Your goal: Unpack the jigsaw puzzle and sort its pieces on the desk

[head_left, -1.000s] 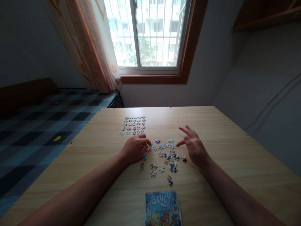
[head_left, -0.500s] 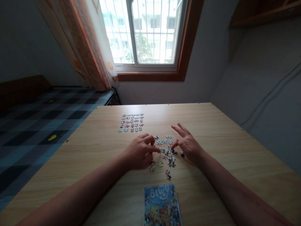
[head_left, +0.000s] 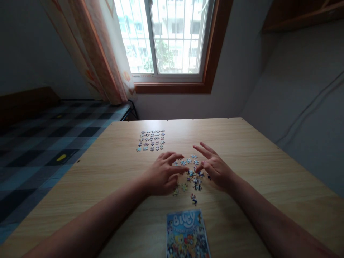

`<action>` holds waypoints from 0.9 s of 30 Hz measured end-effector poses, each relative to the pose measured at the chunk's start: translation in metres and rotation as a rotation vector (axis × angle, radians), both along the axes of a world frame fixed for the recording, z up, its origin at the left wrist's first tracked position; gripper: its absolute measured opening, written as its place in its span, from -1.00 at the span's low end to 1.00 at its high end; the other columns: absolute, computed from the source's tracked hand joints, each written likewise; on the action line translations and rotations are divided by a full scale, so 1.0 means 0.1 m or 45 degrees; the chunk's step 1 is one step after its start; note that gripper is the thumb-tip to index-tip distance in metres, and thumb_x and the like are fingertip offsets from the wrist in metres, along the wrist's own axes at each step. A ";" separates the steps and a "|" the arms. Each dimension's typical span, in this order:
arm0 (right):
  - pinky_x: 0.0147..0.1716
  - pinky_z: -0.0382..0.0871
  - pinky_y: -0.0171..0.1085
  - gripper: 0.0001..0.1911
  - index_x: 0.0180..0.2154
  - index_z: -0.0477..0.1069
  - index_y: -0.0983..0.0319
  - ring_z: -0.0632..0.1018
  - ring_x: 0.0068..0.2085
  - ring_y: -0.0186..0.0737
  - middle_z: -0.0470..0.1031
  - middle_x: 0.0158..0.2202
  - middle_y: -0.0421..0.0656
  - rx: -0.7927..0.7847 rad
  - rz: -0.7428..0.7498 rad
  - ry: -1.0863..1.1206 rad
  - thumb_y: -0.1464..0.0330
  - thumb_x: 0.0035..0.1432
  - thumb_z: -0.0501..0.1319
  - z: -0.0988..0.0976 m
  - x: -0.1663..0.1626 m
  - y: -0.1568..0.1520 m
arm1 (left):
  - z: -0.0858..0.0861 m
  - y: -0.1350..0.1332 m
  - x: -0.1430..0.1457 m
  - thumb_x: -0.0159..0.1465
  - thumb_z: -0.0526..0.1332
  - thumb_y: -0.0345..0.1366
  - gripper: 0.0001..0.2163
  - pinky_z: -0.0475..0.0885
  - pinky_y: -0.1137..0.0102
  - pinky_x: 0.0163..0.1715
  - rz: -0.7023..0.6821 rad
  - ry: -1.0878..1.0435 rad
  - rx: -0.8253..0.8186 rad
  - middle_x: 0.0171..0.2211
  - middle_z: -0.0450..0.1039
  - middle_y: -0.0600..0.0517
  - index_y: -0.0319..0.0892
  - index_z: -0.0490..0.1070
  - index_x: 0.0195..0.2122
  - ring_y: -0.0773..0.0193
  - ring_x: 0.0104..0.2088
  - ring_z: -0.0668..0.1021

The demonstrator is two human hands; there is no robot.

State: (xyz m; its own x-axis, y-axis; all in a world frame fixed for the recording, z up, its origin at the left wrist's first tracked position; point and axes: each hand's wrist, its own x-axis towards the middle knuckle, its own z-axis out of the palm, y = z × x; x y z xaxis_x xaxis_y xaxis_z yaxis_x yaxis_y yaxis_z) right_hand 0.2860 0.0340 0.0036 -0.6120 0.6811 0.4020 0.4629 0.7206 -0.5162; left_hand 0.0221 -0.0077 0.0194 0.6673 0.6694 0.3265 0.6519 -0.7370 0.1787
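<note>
Loose jigsaw puzzle pieces [head_left: 197, 182] lie in a scattered cluster on the wooden table, between my two hands. My left hand [head_left: 166, 173] is at the cluster's left side, fingers apart, its index finger reaching to the middle pieces. From the right, my right hand [head_left: 213, 166] touches down at the same pieces with a bent finger, while other fingers stretch out above. Neither hand visibly holds a piece. Farther back on the left, more puzzle pieces [head_left: 152, 139] are laid out in spaced rows.
A puzzle box or picture card marked "Bluey" [head_left: 187, 234] lies at the near edge of view on the table [head_left: 129, 222]. A bed with a checked cover [head_left: 67, 132] stands to the left. Behind are a curtain [head_left: 99, 53] and a barred window [head_left: 174, 39].
My left hand's fingers have spread from a more curled shape, and its index finger has moved slightly right, into the pieces. My right hand has stayed nearly in place.
</note>
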 end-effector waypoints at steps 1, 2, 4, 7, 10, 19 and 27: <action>0.33 -0.03 0.16 -0.50 -0.37 0.66 0.08 0.02 0.41 0.00 0.16 0.36 -0.33 -0.008 0.014 -0.019 0.32 0.32 -0.06 0.00 0.00 0.00 | -0.01 -0.01 0.01 0.12 0.20 -0.40 -0.50 0.23 -0.08 0.17 -0.007 0.026 -0.007 0.26 0.25 0.02 0.15 0.46 0.09 -0.07 0.20 0.30; 0.33 -0.03 0.17 -0.50 -0.38 0.66 0.07 0.01 0.41 0.00 0.16 0.36 -0.33 -0.016 0.021 -0.033 0.32 0.32 -0.06 -0.01 0.00 0.00 | -0.02 -0.01 0.01 0.12 0.21 -0.40 -0.50 0.20 -0.09 0.19 -0.011 0.045 -0.018 0.30 0.19 0.04 0.16 0.46 0.09 -0.08 0.24 0.26; 0.32 -0.02 0.17 -0.50 -0.39 0.66 0.07 0.01 0.42 0.00 0.17 0.36 -0.34 -0.030 0.015 -0.044 0.32 0.33 -0.05 -0.01 0.00 0.01 | -0.03 -0.01 0.00 0.13 0.21 -0.41 -0.52 0.18 -0.10 0.21 -0.021 0.058 -0.035 0.34 0.15 0.07 0.16 0.48 0.07 -0.08 0.28 0.23; 0.32 -0.01 0.17 -0.51 -0.40 0.65 0.06 0.03 0.41 -0.01 0.20 0.35 -0.32 -0.028 0.003 -0.036 0.32 0.32 -0.05 -0.02 0.00 0.01 | -0.03 0.00 -0.02 0.14 0.22 -0.42 -0.56 0.19 -0.10 0.23 -0.025 0.030 -0.035 0.32 0.18 0.07 0.14 0.50 0.03 -0.06 0.29 0.24; 0.31 0.03 0.16 -0.51 -0.34 0.66 0.07 0.05 0.40 0.00 0.22 0.34 -0.27 0.011 0.000 -0.012 0.32 0.33 -0.05 -0.01 0.01 0.01 | -0.04 0.01 -0.02 0.18 0.22 -0.40 -0.59 0.21 -0.08 0.23 -0.013 0.017 -0.019 0.32 0.20 0.02 0.07 0.48 0.05 -0.05 0.29 0.24; 0.28 0.11 0.16 -0.82 -0.31 0.65 0.13 0.12 0.38 0.10 0.26 0.31 -0.11 0.137 -0.058 -0.038 0.36 0.17 0.24 -0.01 -0.02 0.04 | -0.11 0.04 0.26 0.34 0.21 -0.25 -0.81 0.33 -0.09 0.14 0.135 -0.056 0.059 0.22 0.33 -0.03 0.05 0.55 -0.06 -0.02 0.22 0.31; 0.25 0.03 0.29 -0.86 -0.30 0.64 0.04 0.13 0.37 0.12 0.31 0.29 -0.17 0.123 0.014 -0.145 0.36 0.09 0.33 0.03 -0.04 -0.04 | -0.11 0.04 0.26 0.28 0.28 -0.30 -0.92 0.36 -0.06 0.13 0.115 -0.052 0.086 0.16 0.39 0.01 -0.01 0.58 -0.25 0.03 0.19 0.34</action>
State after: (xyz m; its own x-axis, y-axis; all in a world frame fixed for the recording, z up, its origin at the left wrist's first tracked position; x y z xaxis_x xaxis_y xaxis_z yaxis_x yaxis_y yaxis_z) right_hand 0.2816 0.0298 0.0065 -0.6644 0.6357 0.3931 0.5065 0.7697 -0.3886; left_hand 0.0483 -0.0041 0.0079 0.5902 0.7019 0.3988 0.7096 -0.6866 0.1583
